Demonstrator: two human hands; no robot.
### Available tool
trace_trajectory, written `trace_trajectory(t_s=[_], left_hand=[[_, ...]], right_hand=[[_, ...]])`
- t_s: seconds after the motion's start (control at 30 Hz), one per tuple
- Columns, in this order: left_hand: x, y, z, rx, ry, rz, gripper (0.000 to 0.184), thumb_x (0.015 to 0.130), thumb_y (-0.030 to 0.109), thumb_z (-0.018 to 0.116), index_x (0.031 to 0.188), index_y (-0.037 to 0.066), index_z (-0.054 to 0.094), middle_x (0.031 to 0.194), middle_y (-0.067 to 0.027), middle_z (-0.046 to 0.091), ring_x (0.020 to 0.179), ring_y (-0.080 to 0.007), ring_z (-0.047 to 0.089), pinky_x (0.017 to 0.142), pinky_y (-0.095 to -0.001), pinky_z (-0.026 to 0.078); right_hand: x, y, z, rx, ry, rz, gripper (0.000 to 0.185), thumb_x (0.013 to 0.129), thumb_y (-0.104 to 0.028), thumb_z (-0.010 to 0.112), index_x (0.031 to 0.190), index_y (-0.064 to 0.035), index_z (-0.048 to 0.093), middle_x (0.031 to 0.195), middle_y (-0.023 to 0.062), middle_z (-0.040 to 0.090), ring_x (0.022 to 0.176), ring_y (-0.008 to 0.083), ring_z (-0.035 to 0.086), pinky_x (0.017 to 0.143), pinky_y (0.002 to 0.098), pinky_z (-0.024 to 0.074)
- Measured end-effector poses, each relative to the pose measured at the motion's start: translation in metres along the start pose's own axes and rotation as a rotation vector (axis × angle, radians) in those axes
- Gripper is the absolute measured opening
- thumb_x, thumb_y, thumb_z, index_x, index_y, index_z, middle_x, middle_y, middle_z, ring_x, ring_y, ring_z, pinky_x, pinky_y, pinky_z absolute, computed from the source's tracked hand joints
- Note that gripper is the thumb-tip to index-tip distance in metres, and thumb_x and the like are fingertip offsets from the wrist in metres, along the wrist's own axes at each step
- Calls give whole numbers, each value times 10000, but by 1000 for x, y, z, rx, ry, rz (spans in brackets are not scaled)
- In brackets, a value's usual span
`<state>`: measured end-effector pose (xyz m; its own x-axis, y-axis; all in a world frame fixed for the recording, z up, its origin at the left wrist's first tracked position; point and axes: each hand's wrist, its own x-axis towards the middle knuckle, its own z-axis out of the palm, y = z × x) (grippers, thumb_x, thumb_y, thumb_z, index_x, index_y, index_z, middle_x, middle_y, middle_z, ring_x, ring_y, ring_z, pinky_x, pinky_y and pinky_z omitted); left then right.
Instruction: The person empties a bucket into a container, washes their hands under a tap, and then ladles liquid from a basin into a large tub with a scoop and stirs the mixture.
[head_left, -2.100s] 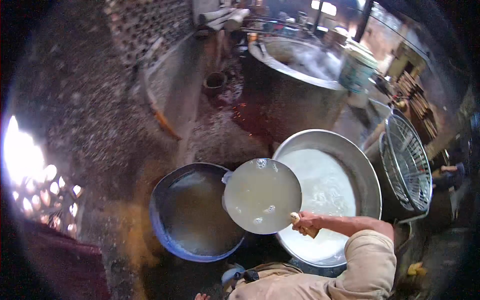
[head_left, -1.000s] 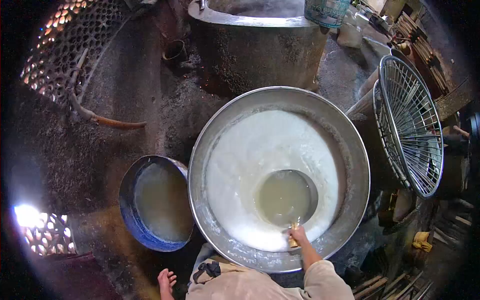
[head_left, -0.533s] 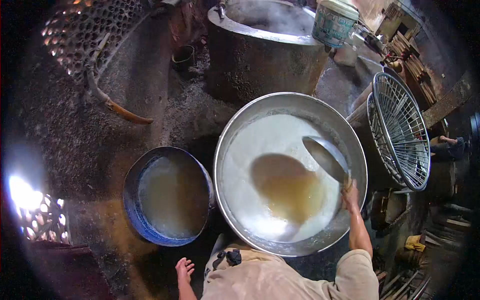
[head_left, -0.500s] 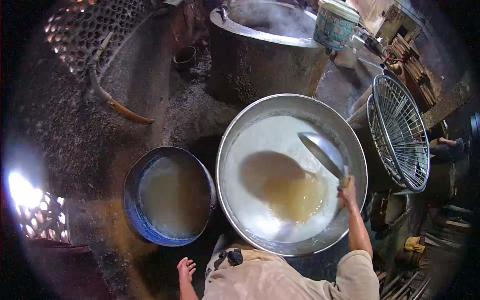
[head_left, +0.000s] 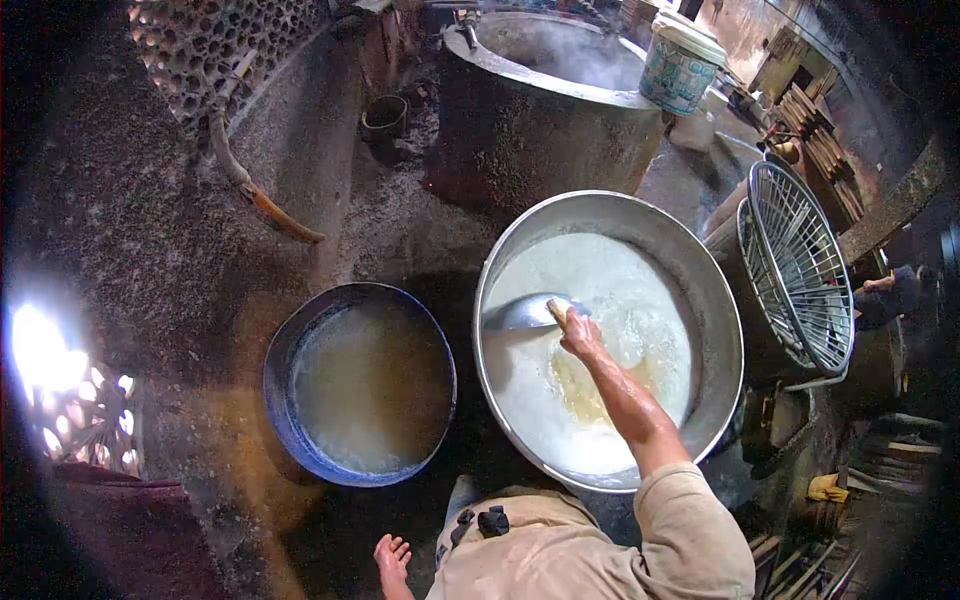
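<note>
My right hand (head_left: 580, 335) is closed round the short handle of a large metal ladle (head_left: 528, 312). The ladle's bowl is tilted at the left side of a wide metal basin (head_left: 715, 290), down at the white, foamy liquid (head_left: 600, 265) inside. A yellowish patch shows through the foam below my forearm. My left hand (head_left: 393, 555) hangs low beside my body, holding nothing, its fingers loosely apart. Nearest to it stands a blue-rimmed tub (head_left: 285, 440) of cloudy brownish liquid, left of the basin.
Behind the basin, a large round vat (head_left: 540, 150) gives off steam, with a labelled bucket (head_left: 680, 70) on its rim. A metal wire basket (head_left: 800, 270) leans at the right. A curved stick (head_left: 265, 205) lies at the left. Part of another person (head_left: 885, 290) shows at far right.
My right hand has carried the ladle leftward across the basin, from its right side to its left. Foam now covers more of the yellowish patch. My left hand stays low, holding nothing.
</note>
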<state>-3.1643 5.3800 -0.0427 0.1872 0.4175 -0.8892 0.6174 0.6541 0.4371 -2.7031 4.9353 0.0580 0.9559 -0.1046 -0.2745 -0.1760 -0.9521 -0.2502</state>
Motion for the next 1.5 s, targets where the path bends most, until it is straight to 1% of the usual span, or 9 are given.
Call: trace_trajectory(t_s=[0.2,0.3,0.5,0.73,1.0,1.1,1.2,1.37,1.5], left_hand=[[31,-39,-49,-59,72,-186,362,862,296,521,1183,132,486,845,-65,585,765,-264,578,736,-446,441],[15,-33,-39,-6,4,-86,331,863,289,510,1160,144,493,832,-60,585,754,-265,577,749,-450,439],[25,12,15,96,-102,23,156,846,315,537,871,165,499,767,-16,580,722,-211,579,671,-396,441],[-3,34,110,176,-155,187,342,858,325,553,1144,143,510,888,-41,599,743,-191,588,642,-355,450],[-71,-67,175,277,-196,216,290,853,291,510,1095,132,534,943,-64,613,726,-189,589,679,-381,451],[-93,-116,170,365,-105,203,256,832,275,518,1036,122,549,898,-50,603,747,-186,559,683,-392,436],[-57,-182,125,232,-105,110,233,801,265,538,980,116,545,906,-68,547,859,-237,517,705,-477,420],[-107,-203,120,218,135,-9,263,793,214,540,1040,124,527,975,-114,537,883,-297,529,774,-545,448],[-80,-203,94,113,31,-78,296,805,204,526,1088,119,521,993,-124,530,907,-309,531,772,-530,455]], right_hand=[[-16,46,45,-13,-56,42,355,651,-86,641,986,-12,553,936,240,619,922,381,603,767,460,508],[-39,77,54,-28,-74,60,331,633,-94,661,943,-12,584,939,214,627,910,363,609,772,446,510],[-80,173,95,-97,-83,98,357,662,-150,681,971,-6,580,992,220,617,945,369,604,799,461,499],[-151,251,49,-56,-171,205,341,658,-116,613,981,-22,561,953,208,616,929,375,592,795,461,494],[-184,361,-56,-33,-221,114,393,665,-83,585,1059,-67,586,936,225,628,886,388,603,783,461,478],[-199,330,-174,194,-165,19,390,653,-56,585,1042,-35,577,930,226,619,892,380,602,759,441,487],[-162,376,-166,234,-52,4,420,651,-46,589,1069,-37,554,904,236,620,889,397,597,748,436,492],[-84,376,-110,175,261,345,363,724,-40,529,1087,-24,518,917,267,618,922,432,587,772,477,483],[-45,392,-59,123,266,247,306,744,-59,532,1048,-24,533,821,243,636,784,412,630,690,459,513]])
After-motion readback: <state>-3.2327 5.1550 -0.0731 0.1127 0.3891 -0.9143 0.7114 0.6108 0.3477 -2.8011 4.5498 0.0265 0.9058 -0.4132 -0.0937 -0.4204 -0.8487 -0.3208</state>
